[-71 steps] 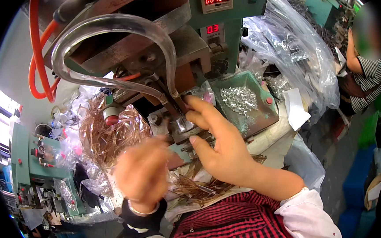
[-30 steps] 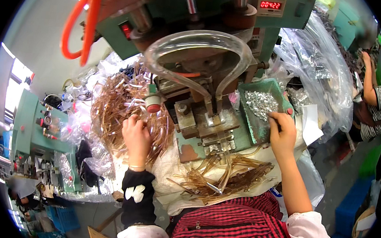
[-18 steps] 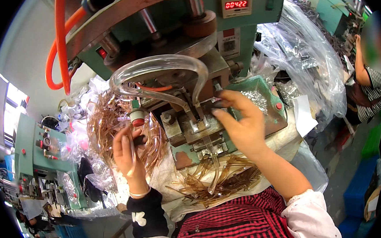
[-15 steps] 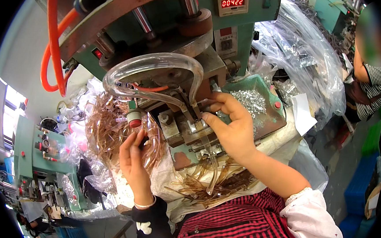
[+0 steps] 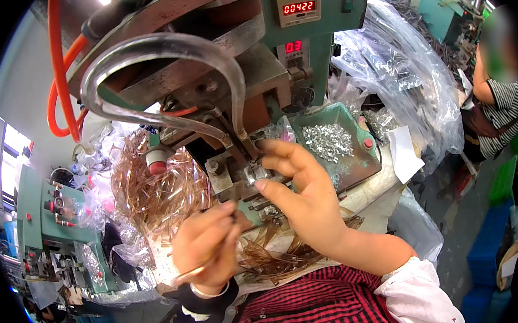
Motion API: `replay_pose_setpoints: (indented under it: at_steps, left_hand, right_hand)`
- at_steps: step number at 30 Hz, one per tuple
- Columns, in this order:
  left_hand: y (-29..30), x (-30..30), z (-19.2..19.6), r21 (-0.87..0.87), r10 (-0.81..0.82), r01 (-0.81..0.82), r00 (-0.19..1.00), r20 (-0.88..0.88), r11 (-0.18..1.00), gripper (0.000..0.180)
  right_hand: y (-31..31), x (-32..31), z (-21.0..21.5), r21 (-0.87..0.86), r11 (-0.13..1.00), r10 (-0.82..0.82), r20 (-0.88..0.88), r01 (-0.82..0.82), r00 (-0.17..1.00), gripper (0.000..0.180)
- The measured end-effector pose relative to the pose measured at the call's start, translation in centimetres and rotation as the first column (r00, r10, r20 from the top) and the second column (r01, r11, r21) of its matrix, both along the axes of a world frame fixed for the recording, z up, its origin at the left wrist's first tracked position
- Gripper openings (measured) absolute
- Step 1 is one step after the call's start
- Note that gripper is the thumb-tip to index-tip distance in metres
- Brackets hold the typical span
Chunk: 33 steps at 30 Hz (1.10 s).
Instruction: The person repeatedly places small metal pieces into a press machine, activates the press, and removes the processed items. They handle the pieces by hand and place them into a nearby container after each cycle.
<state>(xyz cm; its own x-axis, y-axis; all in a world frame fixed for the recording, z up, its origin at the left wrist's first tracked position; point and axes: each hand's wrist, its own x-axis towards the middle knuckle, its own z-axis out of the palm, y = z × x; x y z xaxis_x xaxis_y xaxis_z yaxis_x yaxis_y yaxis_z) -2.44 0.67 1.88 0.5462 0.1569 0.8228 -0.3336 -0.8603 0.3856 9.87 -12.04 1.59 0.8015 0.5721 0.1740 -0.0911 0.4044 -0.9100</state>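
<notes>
My right hand reaches over the metal die at the foot of a green press. Its thumb and fingers are apart, with the thumb tip beside a shiny metal part and the index finger near the lower end of a clear bent hose. My left hand is lower and to the left, smeared by motion. Its fingers are curled together around something thin that I cannot make out. Below the die, brown translucent strips lie on a pale cloth, partly behind my right wrist.
A red push button sits left of the die, above a heap of brown clear strips. On the right is a green tray with small silvery pieces. Orange hoses hang left. A person is at far right.
My left hand has moved from beside the red button down and right. The clear strip hanging out of the die is no longer visible. A second red display now shows lit. The view has shifted.
</notes>
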Motion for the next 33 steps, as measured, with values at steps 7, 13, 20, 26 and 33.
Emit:
replay_pose_setpoints:
  at_steps: [7, 13, 20, 26, 33]
  left_hand:
    - [0.9, 2.1, 1.1, -0.25, 0.152, -0.117, 0.981, 0.125, 0.961, 0.012]
    - [2.5, 2.4, 1.7, -0.113, 0.018, -0.007, 0.995, 0.099, 0.994, 0.005]
    - [-0.9, 4.2, -1.7, 0.402, -0.021, 0.038, 0.999, -0.047, 0.915, 0.027]
    - [0.2, 4.6, -3.1, 0.435, -0.088, 0.073, 0.996, 0.015, 0.897, 0.028]
    - [-1.2, 3.1, -2.5, 0.244, 0.008, 0.007, 0.998, -0.061, 0.97, 0.029]
  right_hand:
    - [-0.3, 0.4, -0.4, -0.06, 0.998, 0.028, -0.035, -0.03, 0.999, 0.05]
    - [-2.1, 0.3, 2.0, 0.149, 0.965, 0.246, -0.232, -0.216, 0.941, 0.056]
    - [-4.2, 6.9, -2.1, -0.263, 0.88, -0.209, 0.531, 0.394, 0.821, 0.044]
    - [-8.1, 10.0, -10.0, -0.382, 0.607, -0.399, 0.612, 0.697, 0.683, 0.031]
    - [-7.6, 8.3, -10.8, -0.44, 0.373, 0.007, 0.882, 0.817, 0.471, 0.019]
